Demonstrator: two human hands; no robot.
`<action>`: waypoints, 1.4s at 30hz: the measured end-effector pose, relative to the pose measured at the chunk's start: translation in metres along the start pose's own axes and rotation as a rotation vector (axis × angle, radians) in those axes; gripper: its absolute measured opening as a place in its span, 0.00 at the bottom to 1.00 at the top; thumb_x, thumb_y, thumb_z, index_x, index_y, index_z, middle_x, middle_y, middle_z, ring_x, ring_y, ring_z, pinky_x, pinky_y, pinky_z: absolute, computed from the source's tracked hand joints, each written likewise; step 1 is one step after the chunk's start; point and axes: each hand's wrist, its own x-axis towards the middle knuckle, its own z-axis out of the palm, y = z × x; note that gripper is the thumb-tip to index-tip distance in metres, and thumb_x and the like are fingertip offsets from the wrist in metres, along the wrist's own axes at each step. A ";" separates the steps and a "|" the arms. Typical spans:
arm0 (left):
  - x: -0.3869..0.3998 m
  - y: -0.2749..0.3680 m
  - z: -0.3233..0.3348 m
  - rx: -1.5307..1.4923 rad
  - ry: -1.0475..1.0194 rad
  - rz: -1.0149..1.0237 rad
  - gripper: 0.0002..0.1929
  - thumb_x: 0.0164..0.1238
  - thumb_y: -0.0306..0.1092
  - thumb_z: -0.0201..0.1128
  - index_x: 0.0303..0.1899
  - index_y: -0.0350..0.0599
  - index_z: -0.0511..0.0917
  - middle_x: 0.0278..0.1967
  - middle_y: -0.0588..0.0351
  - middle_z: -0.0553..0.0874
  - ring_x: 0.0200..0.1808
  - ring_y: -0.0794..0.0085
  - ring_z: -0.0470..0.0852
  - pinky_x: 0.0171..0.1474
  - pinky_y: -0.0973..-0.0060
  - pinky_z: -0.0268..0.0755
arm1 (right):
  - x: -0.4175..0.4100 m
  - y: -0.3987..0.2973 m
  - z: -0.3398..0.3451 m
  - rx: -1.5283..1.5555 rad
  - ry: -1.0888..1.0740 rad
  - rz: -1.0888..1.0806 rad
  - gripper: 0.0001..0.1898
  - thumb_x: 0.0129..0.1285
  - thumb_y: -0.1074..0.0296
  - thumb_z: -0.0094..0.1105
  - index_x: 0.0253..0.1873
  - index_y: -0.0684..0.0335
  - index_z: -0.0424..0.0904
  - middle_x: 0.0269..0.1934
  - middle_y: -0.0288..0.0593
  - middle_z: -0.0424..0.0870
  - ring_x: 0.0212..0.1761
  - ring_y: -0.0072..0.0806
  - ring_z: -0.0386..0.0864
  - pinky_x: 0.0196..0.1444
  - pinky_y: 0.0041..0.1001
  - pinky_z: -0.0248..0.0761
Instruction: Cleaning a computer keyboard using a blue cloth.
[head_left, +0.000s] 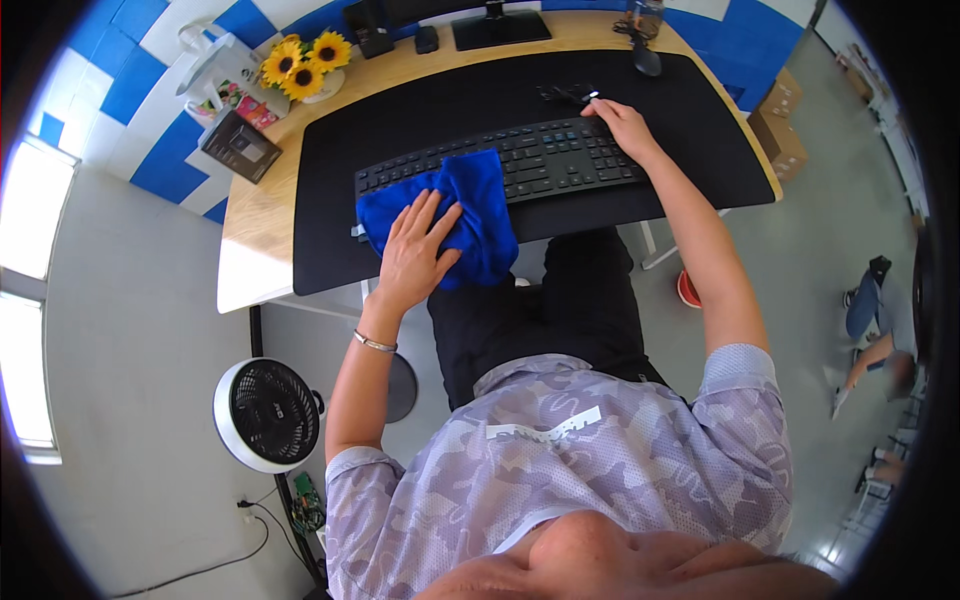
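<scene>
A bright blue cloth (480, 217) is draped over the left front of a black full-size keyboard (540, 161), and part of it hangs past the desk's front edge. My left hand (416, 247) lies on this cloth, palm down and fingers spread, holding it against the keyboard. A small pale tag sticks out at the cloth's left side. At the keyboard's back right, my right hand (622, 131) grips the edge, its fingertips curled by the rim. Just behind those fingertips lies a bundled black cable (562, 94) with a bright end.
The keyboard rests on a black desk mat (435, 112). Behind stand a monitor base (501, 31), a mouse (646, 61) and sunflowers (304, 64). A boxed product (240, 146) sits at left. Beside the desk is a fan (274, 412). Another person (877, 322) is far right.
</scene>
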 end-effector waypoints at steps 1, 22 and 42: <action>0.008 0.005 0.003 -0.002 -0.015 0.040 0.30 0.63 0.39 0.66 0.67 0.48 0.72 0.69 0.39 0.70 0.74 0.50 0.63 0.75 0.56 0.53 | -0.001 -0.003 0.001 0.007 0.001 -0.003 0.23 0.74 0.44 0.46 0.47 0.56 0.87 0.44 0.42 0.88 0.51 0.36 0.84 0.57 0.30 0.71; 0.158 0.104 0.080 0.007 -0.041 0.263 0.35 0.68 0.51 0.62 0.71 0.44 0.64 0.70 0.41 0.68 0.74 0.52 0.62 0.74 0.54 0.54 | -0.007 -0.009 0.001 0.147 -0.020 0.024 0.28 0.74 0.40 0.42 0.45 0.57 0.87 0.44 0.44 0.88 0.52 0.38 0.83 0.60 0.30 0.69; 0.177 0.110 0.086 -0.060 -0.128 0.437 0.35 0.72 0.57 0.55 0.71 0.41 0.65 0.70 0.41 0.68 0.74 0.53 0.63 0.72 0.52 0.55 | 0.001 -0.022 -0.022 0.559 -0.338 0.127 0.41 0.71 0.27 0.31 0.65 0.59 0.75 0.56 0.45 0.81 0.64 0.30 0.70 0.73 0.31 0.52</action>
